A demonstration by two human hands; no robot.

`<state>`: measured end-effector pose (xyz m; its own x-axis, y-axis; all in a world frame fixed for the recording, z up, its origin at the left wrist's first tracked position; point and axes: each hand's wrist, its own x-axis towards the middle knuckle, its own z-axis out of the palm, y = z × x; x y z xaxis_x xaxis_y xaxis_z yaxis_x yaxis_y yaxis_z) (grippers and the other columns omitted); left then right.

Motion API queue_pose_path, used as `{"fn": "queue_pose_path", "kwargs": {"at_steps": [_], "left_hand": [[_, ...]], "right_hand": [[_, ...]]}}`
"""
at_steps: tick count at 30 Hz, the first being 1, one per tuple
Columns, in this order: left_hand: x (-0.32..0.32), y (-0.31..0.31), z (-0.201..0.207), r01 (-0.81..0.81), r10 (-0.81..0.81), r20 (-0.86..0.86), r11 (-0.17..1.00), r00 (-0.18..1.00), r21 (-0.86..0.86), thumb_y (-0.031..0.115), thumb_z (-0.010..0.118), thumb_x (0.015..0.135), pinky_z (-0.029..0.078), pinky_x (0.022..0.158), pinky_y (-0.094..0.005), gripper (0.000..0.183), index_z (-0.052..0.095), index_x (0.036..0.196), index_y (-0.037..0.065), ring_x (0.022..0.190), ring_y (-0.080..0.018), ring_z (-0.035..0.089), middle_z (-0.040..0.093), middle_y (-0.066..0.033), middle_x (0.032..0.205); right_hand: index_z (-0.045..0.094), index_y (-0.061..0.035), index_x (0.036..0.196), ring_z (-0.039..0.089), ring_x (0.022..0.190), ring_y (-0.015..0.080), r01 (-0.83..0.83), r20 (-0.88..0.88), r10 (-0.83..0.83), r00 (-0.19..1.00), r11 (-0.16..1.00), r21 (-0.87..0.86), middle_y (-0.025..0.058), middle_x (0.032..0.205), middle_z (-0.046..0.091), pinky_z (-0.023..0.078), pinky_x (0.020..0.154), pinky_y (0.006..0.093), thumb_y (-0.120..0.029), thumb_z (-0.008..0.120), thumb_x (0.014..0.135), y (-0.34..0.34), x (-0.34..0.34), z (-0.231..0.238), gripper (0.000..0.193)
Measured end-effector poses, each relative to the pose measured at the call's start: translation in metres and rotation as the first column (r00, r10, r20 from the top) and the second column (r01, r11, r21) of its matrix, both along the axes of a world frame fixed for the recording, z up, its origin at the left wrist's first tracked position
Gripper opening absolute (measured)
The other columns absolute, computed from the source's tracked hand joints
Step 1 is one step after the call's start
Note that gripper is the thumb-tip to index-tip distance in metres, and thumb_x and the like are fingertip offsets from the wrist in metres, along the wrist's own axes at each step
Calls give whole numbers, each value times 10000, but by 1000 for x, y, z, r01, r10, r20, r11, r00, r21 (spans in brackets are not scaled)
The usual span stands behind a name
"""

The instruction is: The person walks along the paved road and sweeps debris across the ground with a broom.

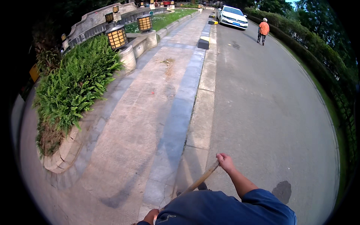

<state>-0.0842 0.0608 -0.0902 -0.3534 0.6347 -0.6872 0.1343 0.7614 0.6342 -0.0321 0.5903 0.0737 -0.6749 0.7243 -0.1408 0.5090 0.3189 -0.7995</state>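
One wooden pole (204, 176), slanting before your blue shirt (225, 210): probably stiff, fairly light, best held two-handed, widely spaced; your right hand (225, 162) wraps its upper end, your left hand's (151, 216) grip indeterminable.

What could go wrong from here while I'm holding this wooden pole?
Your right hand grips the wooden pole right at its end, so it might slip free. The pole slants low across your front, close to a dark shoe, so you could trip on it. The yellow-and-black block ahead could also catch a foot.
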Motion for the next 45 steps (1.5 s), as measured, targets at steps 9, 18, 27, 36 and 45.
{"fn": "queue_pose_path", "kwargs": {"at_steps": [9, 18, 27, 36, 45], "left_hand": [[23, -15, -6, 21, -22, -13, 995, 1000, -93, 428, 560, 633, 452, 741, -412, 459, 637, 815, 13, 882, -365, 565, 599, -223, 895], [31, 38, 33, 43, -42, 11, 943, 999, -331, 169, 626, 568, 446, 630, -422, 294, 644, 838, 55, 754, -325, 597, 617, -177, 787], [54, 51, -9, -56, 48, -41, 970, 998, -238, 85, 598, 572, 439, 625, -423, 323, 628, 888, 20, 763, -327, 594, 610, -182, 789], [50, 63, 5, -117, 118, -14, 949, 993, -293, 95, 639, 585, 450, 673, -409, 362, 631, 946, 63, 826, -314, 592, 620, -155, 876], [51, 59, 0, -163, 158, -40, 951, 987, -264, 126, 649, 603, 445, 697, -411, 345, 632, 941, 61, 850, -321, 586, 616, -170, 887]], "right_hand": [[605, -20, 821, 593, 631, 288, -176, 90, 173, 981, 984, 26, 174, 680, 599, 461, 612, 358, -356, 429, 856, -17, -43, 39, 381], [568, -1, 843, 574, 630, 360, -211, 88, 204, 975, 974, 78, 209, 644, 561, 441, 577, 419, -321, 451, 863, 8, -51, 18, 341], [537, -4, 818, 523, 633, 364, -307, -8, 335, 942, 874, 377, 198, 717, 550, 420, 589, 423, -235, 484, 864, 40, -73, -17, 242], [520, 7, 849, 531, 569, 303, -382, -34, 426, 904, 841, 383, 161, 646, 549, 418, 543, 392, -235, 517, 851, 31, -101, -2, 241], [473, 12, 998, 537, 554, 243, -349, -62, 403, 913, 852, 390, 136, 632, 551, 419, 523, 354, -254, 537, 848, 14, -115, 6, 311]]}}
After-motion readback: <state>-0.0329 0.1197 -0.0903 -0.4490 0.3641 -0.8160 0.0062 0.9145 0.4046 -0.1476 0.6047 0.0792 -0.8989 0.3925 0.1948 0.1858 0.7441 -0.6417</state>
